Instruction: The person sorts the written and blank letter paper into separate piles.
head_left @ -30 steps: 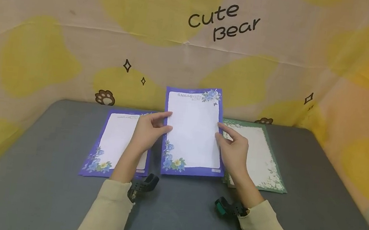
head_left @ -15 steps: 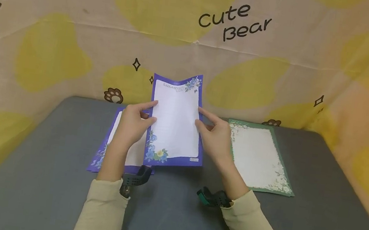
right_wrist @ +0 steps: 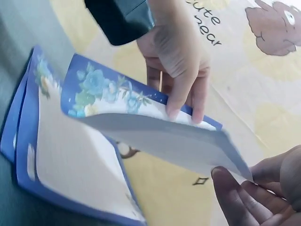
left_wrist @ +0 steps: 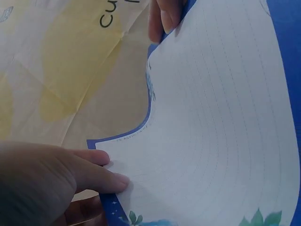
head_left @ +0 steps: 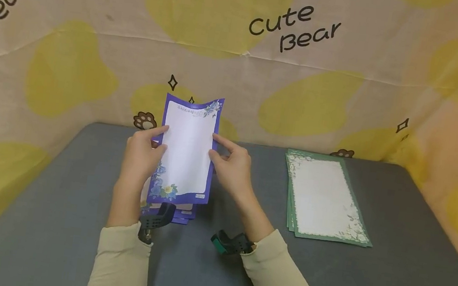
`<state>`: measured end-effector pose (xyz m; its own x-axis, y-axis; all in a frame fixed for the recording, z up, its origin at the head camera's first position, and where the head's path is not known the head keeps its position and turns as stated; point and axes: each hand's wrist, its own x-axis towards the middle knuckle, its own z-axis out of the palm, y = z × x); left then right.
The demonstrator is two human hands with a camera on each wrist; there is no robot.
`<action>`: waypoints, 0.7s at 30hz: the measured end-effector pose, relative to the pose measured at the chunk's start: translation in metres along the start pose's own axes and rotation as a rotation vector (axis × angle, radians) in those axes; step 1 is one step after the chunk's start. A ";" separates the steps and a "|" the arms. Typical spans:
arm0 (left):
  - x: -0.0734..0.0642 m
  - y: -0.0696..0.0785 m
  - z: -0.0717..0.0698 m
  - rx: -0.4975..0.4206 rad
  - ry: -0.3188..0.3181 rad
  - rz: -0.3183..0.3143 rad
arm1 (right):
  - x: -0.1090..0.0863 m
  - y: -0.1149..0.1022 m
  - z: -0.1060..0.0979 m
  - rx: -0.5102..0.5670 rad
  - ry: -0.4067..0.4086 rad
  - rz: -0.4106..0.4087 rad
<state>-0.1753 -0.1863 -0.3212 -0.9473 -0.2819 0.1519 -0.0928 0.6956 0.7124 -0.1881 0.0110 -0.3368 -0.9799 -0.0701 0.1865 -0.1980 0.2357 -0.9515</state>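
Note:
A sheet of letter paper (head_left: 187, 152) with a blue-purple border and blue flowers is held upright, its middle bowed, in the head view. My left hand (head_left: 138, 158) pinches its left edge between thumb and fingers. On the opposite edge, my right hand (head_left: 234, 168) pinches it the same way. Below and behind it, largely hidden in the head view, lie matching blue-bordered sheets (right_wrist: 75, 155), slightly fanned on the table. The right wrist view shows the held sheet's lower edge above them, close to their near end. Dotted writing lines cross the paper in the left wrist view.
Green-bordered sheets (head_left: 325, 198) with white flowers lie in a slightly uneven pile on the right of the grey table (head_left: 403, 260). Behind the table hangs a cloth (head_left: 303, 95) with yellow patches and lettering. Each wrist wears a dark strap (head_left: 234, 244).
Both hands have carried the sheet leftward from the middle, rising and then dropping slightly, until it stands over the blue-bordered sheets. The paper bows more. The green-bordered pile is now fully uncovered.

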 end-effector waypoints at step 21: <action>0.008 -0.044 0.011 0.223 -0.035 -0.103 | -0.004 0.063 0.037 -0.198 -0.121 0.049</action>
<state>-0.1819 -0.2116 -0.3591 -0.9389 -0.3391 0.0598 -0.2516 0.7942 0.5532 -0.1962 -0.0097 -0.4062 -0.9809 -0.1672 0.0992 -0.1627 0.4266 -0.8897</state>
